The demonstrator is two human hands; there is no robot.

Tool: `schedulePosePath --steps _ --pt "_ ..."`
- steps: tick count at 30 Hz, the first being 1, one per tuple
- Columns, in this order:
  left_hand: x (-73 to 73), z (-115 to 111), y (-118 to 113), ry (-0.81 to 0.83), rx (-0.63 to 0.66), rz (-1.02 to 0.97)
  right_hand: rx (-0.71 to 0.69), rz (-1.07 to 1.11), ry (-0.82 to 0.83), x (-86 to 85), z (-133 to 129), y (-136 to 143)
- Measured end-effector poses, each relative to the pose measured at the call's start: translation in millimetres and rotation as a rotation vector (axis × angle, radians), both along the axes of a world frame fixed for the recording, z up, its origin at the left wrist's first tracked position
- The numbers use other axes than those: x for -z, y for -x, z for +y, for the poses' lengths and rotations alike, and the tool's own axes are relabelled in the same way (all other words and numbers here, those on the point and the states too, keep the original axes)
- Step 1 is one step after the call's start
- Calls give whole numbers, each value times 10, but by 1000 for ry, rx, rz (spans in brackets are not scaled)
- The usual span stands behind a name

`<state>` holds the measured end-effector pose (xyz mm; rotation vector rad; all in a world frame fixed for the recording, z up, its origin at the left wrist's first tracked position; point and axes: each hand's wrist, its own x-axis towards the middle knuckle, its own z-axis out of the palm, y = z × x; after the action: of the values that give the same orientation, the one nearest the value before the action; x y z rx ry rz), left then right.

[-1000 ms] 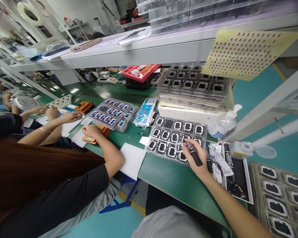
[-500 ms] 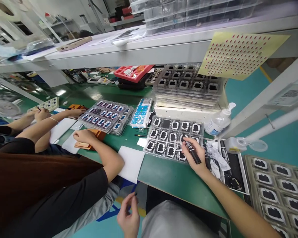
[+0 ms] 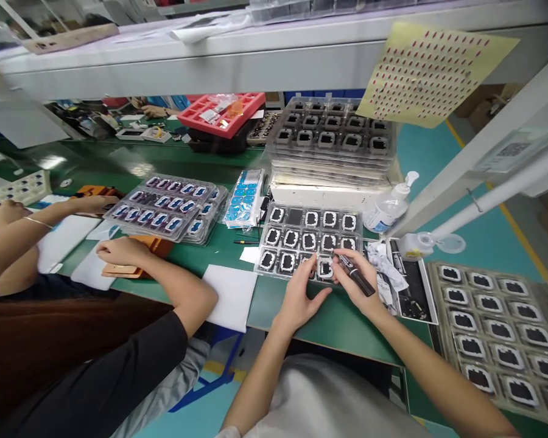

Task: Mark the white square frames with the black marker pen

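Observation:
A black marker pen (image 3: 357, 277) lies in my right hand (image 3: 358, 283), whose fingers are closed around it. At the right fingertips is a small white-rimmed black frame part (image 3: 325, 267), over the front row of a clear plastic tray (image 3: 258, 263). Whether the fingers pinch that part or only touch it is hard to see. My left hand (image 3: 300, 298) reaches in at the tray's front edge, thumb and forefinger apart, close to the same part and holding nothing visible. Similar frame parts fill most of the tray's pockets; one in the back row looks plain dark.
Stacked trays (image 3: 331, 140) stand behind, beside a pump bottle (image 3: 390, 204). Another tray of parts (image 3: 493, 334) lies far right. A bag of blue pieces (image 3: 245, 198) and trays of purple-blue parts (image 3: 159, 207) are left, near a co-worker's arm (image 3: 173, 274). A shelf (image 3: 210, 67) crosses above.
My left hand has risen from below the table edge to the tray's front. My right hand stays over the tray with the marker pen. The view has tilted down and shifted.

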<state>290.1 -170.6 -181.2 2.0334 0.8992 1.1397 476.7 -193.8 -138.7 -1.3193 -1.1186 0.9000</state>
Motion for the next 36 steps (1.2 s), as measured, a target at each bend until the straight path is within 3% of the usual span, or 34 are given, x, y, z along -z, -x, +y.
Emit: schedulePosePath --steps 4,14,21,28,36 --pt "46 -20 70 -44 24 0 -24 2 17 22 -125 60" --pt "-54 14 75 -55 27 53 -80 -42 47 72 -122 13" --pt "-102 16 76 -24 30 45 -118 -218 -57 54 -126 14" --pt "-133 25 76 -46 13 19 -125 -232 -82 50 -72 -17" --pt "-60 57 90 -106 15 44 -143 -186 -43 79 -53 -27"
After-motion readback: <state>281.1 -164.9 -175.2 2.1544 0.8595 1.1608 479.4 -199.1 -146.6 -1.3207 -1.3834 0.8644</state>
